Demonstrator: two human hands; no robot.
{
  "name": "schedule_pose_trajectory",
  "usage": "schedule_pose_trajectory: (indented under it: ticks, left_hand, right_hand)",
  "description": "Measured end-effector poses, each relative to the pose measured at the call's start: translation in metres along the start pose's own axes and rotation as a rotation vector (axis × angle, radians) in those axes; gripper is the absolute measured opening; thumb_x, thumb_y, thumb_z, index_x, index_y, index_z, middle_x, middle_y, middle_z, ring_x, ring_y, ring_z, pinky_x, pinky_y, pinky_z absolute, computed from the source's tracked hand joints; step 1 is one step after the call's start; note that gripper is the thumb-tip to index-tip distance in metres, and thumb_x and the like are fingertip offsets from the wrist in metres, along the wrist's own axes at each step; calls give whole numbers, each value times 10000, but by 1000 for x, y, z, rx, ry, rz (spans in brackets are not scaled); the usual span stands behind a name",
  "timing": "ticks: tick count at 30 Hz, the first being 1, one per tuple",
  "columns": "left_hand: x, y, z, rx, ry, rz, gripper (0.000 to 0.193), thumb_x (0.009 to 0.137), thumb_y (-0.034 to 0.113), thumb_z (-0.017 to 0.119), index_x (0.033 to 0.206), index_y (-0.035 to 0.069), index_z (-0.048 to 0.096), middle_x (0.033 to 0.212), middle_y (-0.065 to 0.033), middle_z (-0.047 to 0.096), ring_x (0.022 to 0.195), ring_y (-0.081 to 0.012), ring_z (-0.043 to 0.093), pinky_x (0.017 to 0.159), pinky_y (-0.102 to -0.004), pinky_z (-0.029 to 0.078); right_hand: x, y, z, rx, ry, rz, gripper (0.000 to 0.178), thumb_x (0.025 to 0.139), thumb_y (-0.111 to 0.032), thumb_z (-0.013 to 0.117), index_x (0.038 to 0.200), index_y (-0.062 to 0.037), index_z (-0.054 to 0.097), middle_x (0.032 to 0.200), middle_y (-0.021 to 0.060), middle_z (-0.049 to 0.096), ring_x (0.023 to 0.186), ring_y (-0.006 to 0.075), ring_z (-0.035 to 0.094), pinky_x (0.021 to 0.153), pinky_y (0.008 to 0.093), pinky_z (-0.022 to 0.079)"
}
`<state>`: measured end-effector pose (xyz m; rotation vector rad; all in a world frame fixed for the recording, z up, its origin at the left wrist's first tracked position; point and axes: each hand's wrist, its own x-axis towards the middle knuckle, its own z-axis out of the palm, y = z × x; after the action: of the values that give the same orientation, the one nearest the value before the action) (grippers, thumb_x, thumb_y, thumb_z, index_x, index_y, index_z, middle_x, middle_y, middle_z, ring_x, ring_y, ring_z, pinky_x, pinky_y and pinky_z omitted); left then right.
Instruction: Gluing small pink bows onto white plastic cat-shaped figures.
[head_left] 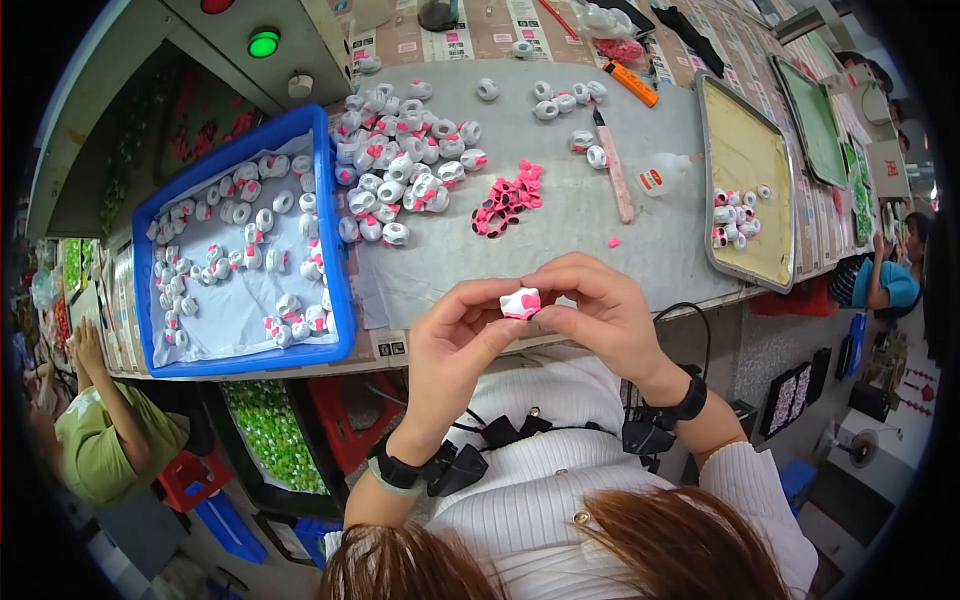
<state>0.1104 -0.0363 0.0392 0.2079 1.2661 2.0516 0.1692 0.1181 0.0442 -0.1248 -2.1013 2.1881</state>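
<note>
Close to the table's near edge, a small white molded piece with a pink patch (520, 303) is pinched between both my hands. My left hand (448, 335) grips its left side with thumb and forefinger. The thumb and fingers of my right hand (603, 312) close on its right side. Beyond my hands lies a small heap of pink pieces with dark undersides (507, 200). A large pile of similar white pieces with pink parts (405, 160) spreads to the far left of them. One loose pink bit (614, 242) rests on the mat near my right hand.
A blue tray (345, 300) of white pieces stands left, a metal tray (745, 262) with several right. A pink-handled pointed tool (617, 180), white bottle (668, 172) and orange cutter (631, 84) lie on the grey mat (440, 270). Other people sit at both sides.
</note>
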Motion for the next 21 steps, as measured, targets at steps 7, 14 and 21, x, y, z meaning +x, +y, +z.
schedule_pose_trajectory:
  ticks: [7, 14, 21]
  left_hand:
    - [-2, -2, 0, 200, -14, 147, 252, 722, -58, 587, 970, -39, 554, 954, -111, 545, 884, -152, 528, 773, -251, 420]
    - [-3, -6, 0, 221, -13, 160, 257, 709, -58, 600, 962, -35, 561, 955, -111, 548, 891, -163, 531, 784, -258, 418]
    - [-3, -6, -1, 253, -29, 175, 255, 718, -54, 592, 970, -34, 556, 950, -112, 547, 895, -163, 530, 791, -260, 416]
  right_hand:
    - [-2, -5, -1, -33, 29, 3, 171, 702, 2, 614, 873, 9, 606, 799, 74, 561, 720, 125, 526, 632, 229, 410]
    - [-5, -2, -3, -51, 19, 18, 172, 684, 24, 627, 854, 15, 605, 794, 81, 563, 716, 126, 527, 606, 220, 399]
    - [-7, 3, -3, 10, 15, 51, 194, 706, -10, 622, 898, -1, 590, 819, 64, 564, 691, 110, 522, 583, 216, 394]
